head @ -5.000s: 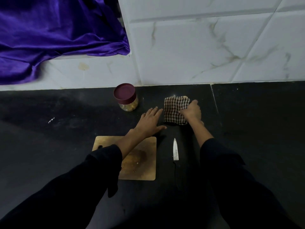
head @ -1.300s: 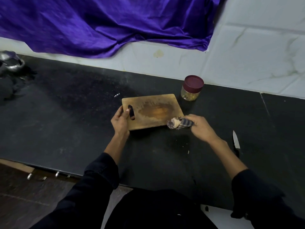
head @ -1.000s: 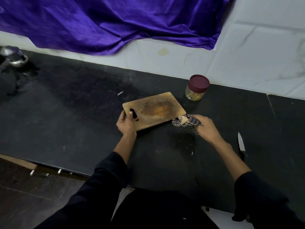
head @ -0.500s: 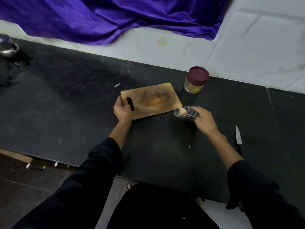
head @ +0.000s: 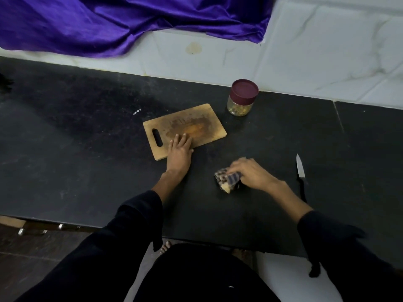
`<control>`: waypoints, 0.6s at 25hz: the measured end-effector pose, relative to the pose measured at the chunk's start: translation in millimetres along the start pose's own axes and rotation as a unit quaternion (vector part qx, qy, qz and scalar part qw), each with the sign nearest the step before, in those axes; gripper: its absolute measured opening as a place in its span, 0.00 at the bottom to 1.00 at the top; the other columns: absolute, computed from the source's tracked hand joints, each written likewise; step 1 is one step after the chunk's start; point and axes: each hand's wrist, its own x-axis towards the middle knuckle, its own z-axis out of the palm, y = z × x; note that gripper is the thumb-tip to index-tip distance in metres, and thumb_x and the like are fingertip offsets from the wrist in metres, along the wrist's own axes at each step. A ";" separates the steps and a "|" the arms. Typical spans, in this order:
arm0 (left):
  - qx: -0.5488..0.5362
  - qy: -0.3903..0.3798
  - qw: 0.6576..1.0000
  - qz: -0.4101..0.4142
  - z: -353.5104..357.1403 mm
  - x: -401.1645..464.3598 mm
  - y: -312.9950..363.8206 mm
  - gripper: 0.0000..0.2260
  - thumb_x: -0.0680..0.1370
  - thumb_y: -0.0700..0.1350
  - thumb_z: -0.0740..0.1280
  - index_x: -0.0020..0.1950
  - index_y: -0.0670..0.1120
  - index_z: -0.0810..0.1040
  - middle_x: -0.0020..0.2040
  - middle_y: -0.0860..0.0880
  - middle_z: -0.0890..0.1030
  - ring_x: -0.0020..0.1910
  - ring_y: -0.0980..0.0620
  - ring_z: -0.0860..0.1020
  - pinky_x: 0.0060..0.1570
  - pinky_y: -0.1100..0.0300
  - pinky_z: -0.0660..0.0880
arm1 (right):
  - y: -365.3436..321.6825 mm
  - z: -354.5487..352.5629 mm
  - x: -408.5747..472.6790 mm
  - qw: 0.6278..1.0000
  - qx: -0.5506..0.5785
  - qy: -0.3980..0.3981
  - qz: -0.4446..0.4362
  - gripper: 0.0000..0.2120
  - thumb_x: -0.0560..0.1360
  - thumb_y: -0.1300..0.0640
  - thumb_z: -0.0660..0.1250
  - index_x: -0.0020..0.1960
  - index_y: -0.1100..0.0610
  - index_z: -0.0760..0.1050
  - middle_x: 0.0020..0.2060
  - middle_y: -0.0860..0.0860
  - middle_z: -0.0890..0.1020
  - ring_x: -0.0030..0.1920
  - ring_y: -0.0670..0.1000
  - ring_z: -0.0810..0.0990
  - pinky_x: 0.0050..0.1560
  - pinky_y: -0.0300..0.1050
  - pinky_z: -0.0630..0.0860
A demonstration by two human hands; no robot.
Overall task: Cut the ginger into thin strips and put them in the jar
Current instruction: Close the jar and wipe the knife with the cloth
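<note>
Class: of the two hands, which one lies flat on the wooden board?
The left hand, fingers straight on the wooden cutting board. The right hand instead grips a checked cloth on the black counter.

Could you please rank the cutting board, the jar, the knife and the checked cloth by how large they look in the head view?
1. Cutting board.
2. Jar and knife: alike, unranked; dark handle hard to see.
3. Checked cloth, bunched, partly under the right hand.

Head view, down over countertop (head: pixel 87 149)
</note>
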 end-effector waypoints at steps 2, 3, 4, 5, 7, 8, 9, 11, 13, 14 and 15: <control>0.006 0.021 1.000 -0.012 4.3 1.1 4.6 0.19 0.83 0.42 0.56 0.75 0.43 0.64 0.77 0.44 0.60 0.77 0.42 0.52 0.76 0.47 0.49 | 15.2 -13.5 -11.8 0.997 0.072 0.004 0.018 0.25 0.71 0.76 0.60 0.60 0.57 0.81 0.56 0.55 0.81 0.60 0.55 0.78 0.62 0.52 0.71; 0.010 0.026 0.999 -0.022 6.5 2.8 6.5 0.19 0.83 0.41 0.55 0.75 0.42 0.64 0.77 0.43 0.60 0.77 0.42 0.53 0.76 0.46 0.48 | 20.5 -23.7 -8.4 0.992 0.112 0.044 0.032 0.25 0.70 0.78 0.59 0.60 0.59 0.81 0.56 0.56 0.82 0.59 0.55 0.79 0.61 0.51 0.72; 0.010 0.031 0.999 -0.033 8.5 4.8 8.6 0.19 0.83 0.41 0.54 0.75 0.42 0.64 0.77 0.43 0.60 0.77 0.41 0.53 0.76 0.46 0.48 | 24.2 -35.7 -0.7 0.984 0.140 0.099 0.045 0.26 0.69 0.79 0.59 0.60 0.61 0.81 0.56 0.58 0.82 0.58 0.56 0.79 0.61 0.51 0.73; 0.007 0.035 0.998 -0.045 9.8 6.8 10.3 0.19 0.83 0.41 0.54 0.75 0.42 0.64 0.77 0.43 0.60 0.77 0.41 0.53 0.76 0.46 0.48 | 27.2 -47.4 11.1 0.973 0.160 0.158 0.053 0.27 0.68 0.79 0.58 0.61 0.62 0.81 0.56 0.59 0.82 0.58 0.58 0.79 0.61 0.51 0.73; -0.002 0.040 0.997 -0.066 9.9 11.9 12.3 0.19 0.83 0.40 0.54 0.75 0.42 0.63 0.77 0.42 0.60 0.77 0.41 0.53 0.76 0.45 0.48 | 30.6 -69.1 42.5 0.950 0.173 0.250 0.070 0.27 0.68 0.78 0.57 0.62 0.62 0.80 0.57 0.60 0.82 0.59 0.61 0.79 0.59 0.53 0.74; -0.003 0.042 0.997 -0.072 10.0 13.8 12.5 0.19 0.83 0.40 0.54 0.75 0.42 0.63 0.77 0.42 0.60 0.77 0.41 0.53 0.75 0.45 0.48 | 30.4 -76.7 59.6 0.945 0.162 0.271 0.084 0.27 0.70 0.77 0.58 0.63 0.60 0.79 0.58 0.59 0.82 0.59 0.61 0.78 0.59 0.53 0.75; -0.001 0.045 0.996 -0.076 10.3 14.8 13.1 0.19 0.83 0.39 0.54 0.75 0.42 0.63 0.77 0.42 0.60 0.77 0.40 0.53 0.75 0.45 0.48 | 29.6 -81.6 76.7 0.945 0.142 0.279 0.098 0.26 0.71 0.75 0.58 0.64 0.58 0.79 0.58 0.58 0.82 0.59 0.60 0.78 0.58 0.53 0.75; 0.005 0.045 0.996 -0.080 11.8 16.5 13.6 0.19 0.83 0.39 0.54 0.75 0.42 0.64 0.77 0.42 0.60 0.77 0.40 0.53 0.75 0.45 0.48 | 30.7 -80.7 108.3 0.959 0.086 0.241 0.121 0.24 0.74 0.71 0.59 0.65 0.54 0.77 0.58 0.57 0.81 0.58 0.60 0.79 0.55 0.54 0.76; 0.012 0.041 0.996 -0.083 14.0 16.6 12.3 0.19 0.83 0.38 0.54 0.75 0.42 0.63 0.77 0.42 0.60 0.77 0.40 0.53 0.75 0.45 0.48 | 30.5 -65.4 125.0 0.978 0.027 0.134 0.159 0.24 0.77 0.66 0.58 0.71 0.51 0.71 0.62 0.56 0.78 0.62 0.60 0.76 0.59 0.57 0.73; 0.016 0.041 0.996 -0.083 14.9 16.7 11.9 0.20 0.83 0.38 0.54 0.75 0.42 0.63 0.77 0.42 0.60 0.77 0.40 0.52 0.75 0.45 0.48 | 30.4 -56.6 125.0 0.979 -0.002 0.102 0.174 0.25 0.78 0.65 0.58 0.74 0.51 0.67 0.65 0.56 0.75 0.64 0.61 0.74 0.61 0.59 0.71; 0.020 0.041 0.996 -0.081 15.3 16.7 11.9 0.20 0.83 0.37 0.54 0.75 0.42 0.63 0.77 0.42 0.60 0.77 0.40 0.52 0.75 0.45 0.48 | 30.2 -49.1 119.8 0.978 -0.024 0.099 0.185 0.26 0.79 0.65 0.58 0.75 0.52 0.65 0.66 0.56 0.74 0.66 0.60 0.72 0.63 0.60 0.69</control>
